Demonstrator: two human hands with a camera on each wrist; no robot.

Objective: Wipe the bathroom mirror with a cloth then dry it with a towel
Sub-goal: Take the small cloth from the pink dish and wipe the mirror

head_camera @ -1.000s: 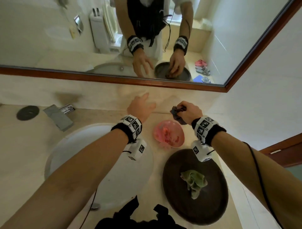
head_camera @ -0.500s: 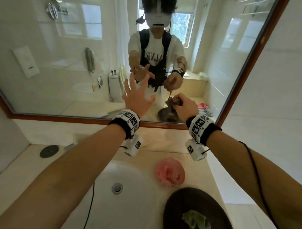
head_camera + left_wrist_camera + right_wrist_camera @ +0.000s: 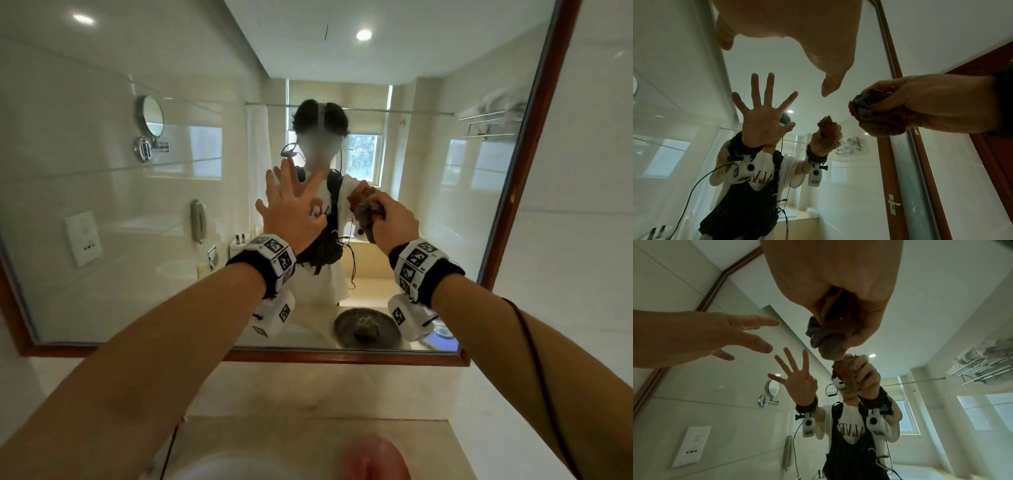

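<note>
The wall mirror (image 3: 113, 291) has a brown wooden frame (image 3: 534, 154). My left hand (image 3: 291, 209) is raised in front of the glass with its fingers spread, a short way off it and holding nothing; it also shows as the left hand (image 3: 715, 337) in the right wrist view. My right hand (image 3: 394, 222) grips a bunched brown-grey cloth (image 3: 364, 212). In the right wrist view the cloth (image 3: 828, 337) nearly meets its own reflection at the glass. A green towel (image 3: 365, 325) on a dark round tray shows only as a reflection.
A blurred pink bowl (image 3: 373, 459) and the white sink basin (image 3: 239, 469) sit on the beige counter (image 3: 308, 435) below me. White tiled wall (image 3: 582, 240) lies right of the mirror. A brown door frame (image 3: 982, 162) stands at the right.
Both hands have risen from the counter to the middle of the mirror, and my view has tilted up. The right hand has kept hold of the cloth. The left fingers have spread wider.
</note>
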